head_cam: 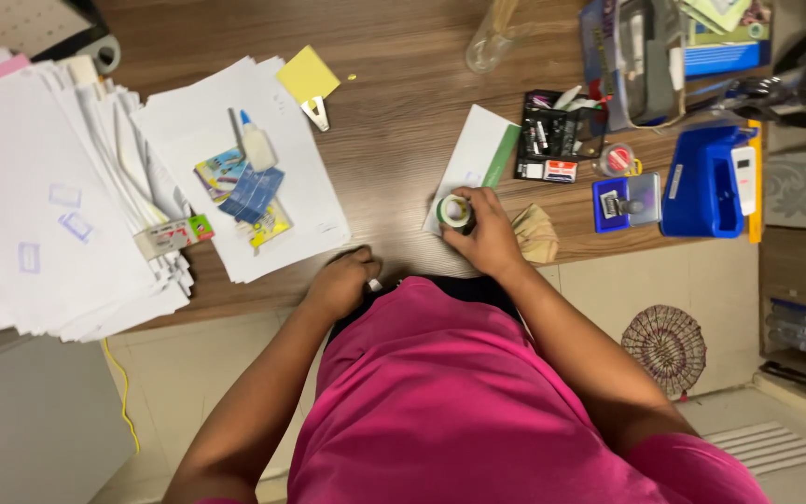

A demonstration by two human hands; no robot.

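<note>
Dark wood bench over a pale tiled floor

The brown wood-grain bench (394, 131) runs across the top, evenly lit, and below its edge there's the floor (664, 280) in light beige tiles. A round woven mat (668, 347) lies on those tiles at right, near a white grille (769, 446). Far right, a wooden shelf unit (804, 271); lower left, a grey cabinet (30, 420) with a yellow cable (121, 383) running down beside it.

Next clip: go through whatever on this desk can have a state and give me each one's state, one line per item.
Right hand: closed around the tape roll.
Tape roll: gripped, resting on the envelope.
Envelope: lying flat.
Left hand: at the desk edge, holding a small white thing.
Glue bottle: capped, lying on its side.
Paper stack: fanned out, untidy.
Blue stamp pad: lid open.
Organiser box: open, filled.
</note>
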